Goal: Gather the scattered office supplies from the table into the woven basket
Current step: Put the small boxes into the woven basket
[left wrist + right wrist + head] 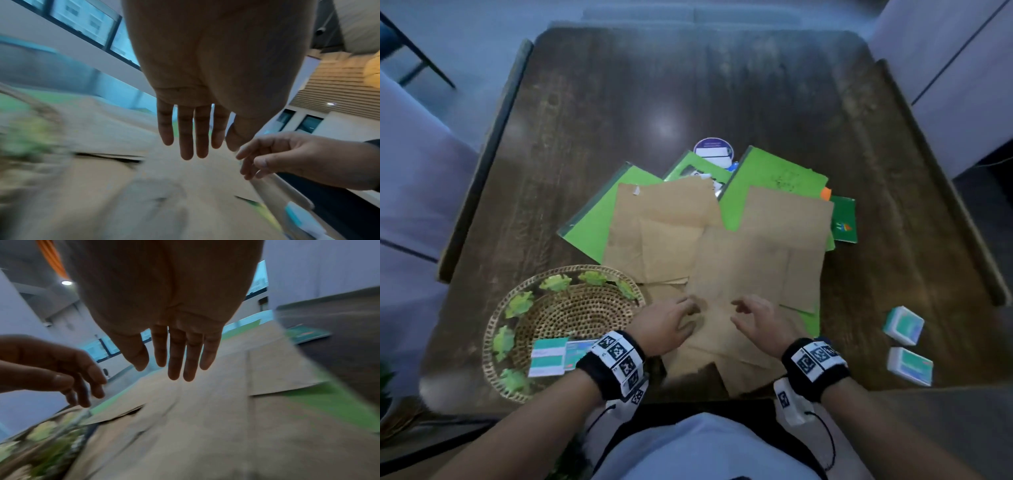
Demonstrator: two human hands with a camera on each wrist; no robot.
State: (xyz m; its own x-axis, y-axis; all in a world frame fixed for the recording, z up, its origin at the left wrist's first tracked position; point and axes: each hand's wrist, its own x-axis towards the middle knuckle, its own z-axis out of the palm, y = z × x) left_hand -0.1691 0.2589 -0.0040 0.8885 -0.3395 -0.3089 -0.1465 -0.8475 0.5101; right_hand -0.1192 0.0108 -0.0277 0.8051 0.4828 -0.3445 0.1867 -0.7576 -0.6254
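A round woven basket (pixel 500 329) trimmed with green leaves sits at the table's near left; two teal-and-white small boxes (pixel 549 358) lie in it. Several brown paper envelopes (pixel 739 260) overlap a spread of green folders (pixel 592 222) in the middle. My left hand (pixel 681 318) hovers over the near envelopes just right of the basket, fingers straight and empty (pixel 193 141). My right hand (pixel 743 313) hovers beside it, fingers relaxed and empty (pixel 180 363). Two more teal-and-white boxes (pixel 903 324) (pixel 909 366) lie at the near right.
A round purple-and-white tape dispenser (pixel 713 149) sits behind the folders, and a dark green booklet (pixel 844 219) lies at their right edge. Bare dark wood (pixel 688 85) covers the far half of the table. Pale chairs flank both sides.
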